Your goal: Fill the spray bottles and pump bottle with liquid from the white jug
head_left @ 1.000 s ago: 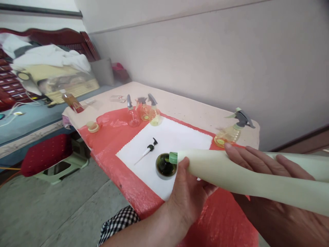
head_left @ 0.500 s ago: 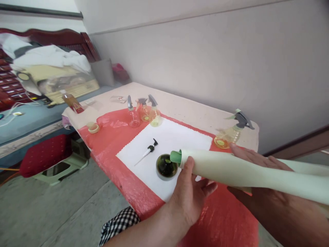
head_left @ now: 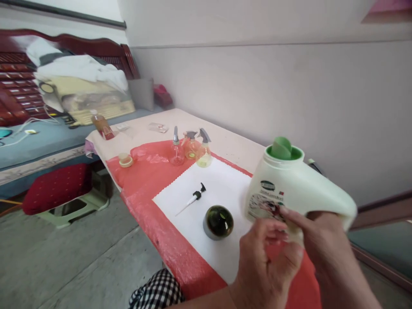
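A big pale green jug (head_left: 299, 189) with a green spout and a printed label stands nearly upright over the table's near right part. My right hand (head_left: 325, 240) grips it by the handle from below. My left hand (head_left: 267, 257) is curled beside the jug's base, fingertips touching the label side. A round dark green bottle (head_left: 218, 222) with its mouth open sits on the white cloth (head_left: 212, 184) just left of my hands. A pump head (head_left: 193, 198) with a long tube lies on the cloth beyond it.
Three small spray bottles (head_left: 191, 147) stand at the cloth's far edge on the red plastic sheet (head_left: 151, 171). A small jar (head_left: 125, 160) and an amber bottle (head_left: 101, 125) sit at the far left. A bed with bedding (head_left: 74, 81) and a stool (head_left: 58, 189) lie left.
The jug has swung from lying tipped with its spout over the dark bottle to nearly upright, drawn back right. My left hand left the neck and now touches its base. The view shifted.
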A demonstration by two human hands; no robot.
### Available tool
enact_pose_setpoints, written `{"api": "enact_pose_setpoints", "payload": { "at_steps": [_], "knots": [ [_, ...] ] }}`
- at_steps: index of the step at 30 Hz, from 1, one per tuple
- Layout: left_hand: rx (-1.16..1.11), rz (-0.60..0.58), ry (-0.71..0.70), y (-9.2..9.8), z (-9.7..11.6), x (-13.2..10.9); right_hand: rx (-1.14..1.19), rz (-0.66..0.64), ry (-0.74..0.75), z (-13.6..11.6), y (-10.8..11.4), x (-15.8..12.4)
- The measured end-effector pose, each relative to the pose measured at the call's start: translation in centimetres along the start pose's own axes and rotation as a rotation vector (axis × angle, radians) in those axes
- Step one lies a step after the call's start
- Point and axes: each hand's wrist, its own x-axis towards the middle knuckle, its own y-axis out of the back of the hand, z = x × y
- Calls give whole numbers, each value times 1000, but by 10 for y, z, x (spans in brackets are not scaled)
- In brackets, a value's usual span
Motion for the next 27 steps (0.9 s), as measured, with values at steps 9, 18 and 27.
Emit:
{"api": "enact_pose_setpoints", "payload": {
  "at_steps": [9,18,27],
  "knots": [
    [226,-67,107,3,-1,4,314,-163,198,42,-106,62],
    [236,-54,-45,10,8,9,169,-166,33,76,-70,37],
    [244,458,-271,65,30,47,112,-152,152,-10,-14,-50]
  ]
}}
